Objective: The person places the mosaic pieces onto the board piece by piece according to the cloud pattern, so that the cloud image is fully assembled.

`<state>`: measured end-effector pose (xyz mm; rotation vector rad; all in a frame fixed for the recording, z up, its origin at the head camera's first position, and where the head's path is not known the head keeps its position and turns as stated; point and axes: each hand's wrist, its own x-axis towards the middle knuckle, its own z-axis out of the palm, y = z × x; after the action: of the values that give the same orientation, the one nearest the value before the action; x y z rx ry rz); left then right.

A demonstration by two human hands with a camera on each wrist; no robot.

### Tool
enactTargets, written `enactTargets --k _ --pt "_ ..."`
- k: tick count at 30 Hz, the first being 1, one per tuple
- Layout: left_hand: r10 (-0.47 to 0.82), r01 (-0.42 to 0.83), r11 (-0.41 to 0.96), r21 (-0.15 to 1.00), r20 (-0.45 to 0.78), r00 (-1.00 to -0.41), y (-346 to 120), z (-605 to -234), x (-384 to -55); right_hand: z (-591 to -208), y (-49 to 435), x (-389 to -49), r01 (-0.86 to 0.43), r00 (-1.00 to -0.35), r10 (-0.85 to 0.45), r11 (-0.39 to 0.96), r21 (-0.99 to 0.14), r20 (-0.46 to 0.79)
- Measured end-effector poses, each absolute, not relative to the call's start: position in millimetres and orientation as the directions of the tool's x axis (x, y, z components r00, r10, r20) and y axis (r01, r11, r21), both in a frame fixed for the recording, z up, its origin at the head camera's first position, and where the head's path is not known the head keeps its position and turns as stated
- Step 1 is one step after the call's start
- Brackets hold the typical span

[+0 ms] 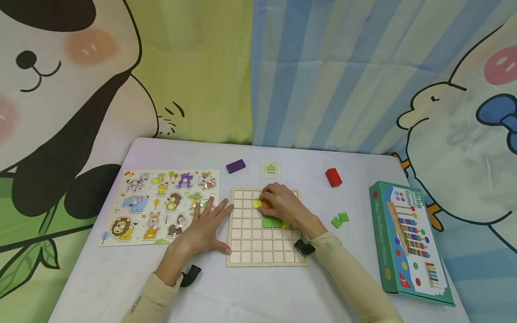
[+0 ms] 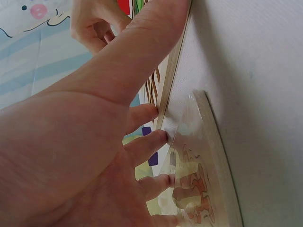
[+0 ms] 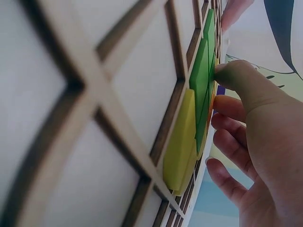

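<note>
A wooden grid board [image 1: 247, 246] lies in the middle of the table. Curled over its upper part, my right hand [image 1: 284, 204] pinches an orange tile [image 1: 266, 204] between thumb and fingers at the board's surface. Beside that sits a yellow tile [image 1: 257, 204], and green tiles [image 1: 272, 222] fill cells just below. Another yellow tile [image 3: 180, 142] shows up close in the right wrist view. My left hand [image 1: 203, 229] has its fingers spread; its thumb and index fingertip are at the board's left edge, while other fingers reach over the animal puzzle board [image 1: 137, 226].
Behind the grid board lie a purple block [image 1: 236, 166] and a small pattern card [image 1: 270, 170]. To the right are a red block [image 1: 333, 177] and two loose green tiles [image 1: 340, 220]. A green game box [image 1: 412, 242] lies at the table's right edge.
</note>
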<state>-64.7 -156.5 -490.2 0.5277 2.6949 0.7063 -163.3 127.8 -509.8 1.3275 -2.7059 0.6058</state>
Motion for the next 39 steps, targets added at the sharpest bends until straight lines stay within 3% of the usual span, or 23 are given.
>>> enactTargets --k 15,22,31,39 --pt "0.435 0.284 0.804 0.522 -0.191 -0.88 -155 -486 -65 -495 153 -155 -0.714 -0.697 -0.665 0.605 -0.352 0.268" --pt "0.434 0.28 0.804 0.524 -0.197 -0.879 -156 -488 -66 -496 186 -148 -0.642 -0.765 -0.59 0.673 -0.367 0.258" --pt "0.426 0.272 0.806 0.526 -0.197 -0.883 -157 -488 -67 -500 242 -138 -0.616 -0.783 -0.505 0.709 -0.343 0.363" --pt "0.413 0.248 0.813 0.527 -0.221 -0.883 -158 -491 -67 -502 286 -124 -0.506 -0.854 -0.404 0.79 -0.345 0.327"
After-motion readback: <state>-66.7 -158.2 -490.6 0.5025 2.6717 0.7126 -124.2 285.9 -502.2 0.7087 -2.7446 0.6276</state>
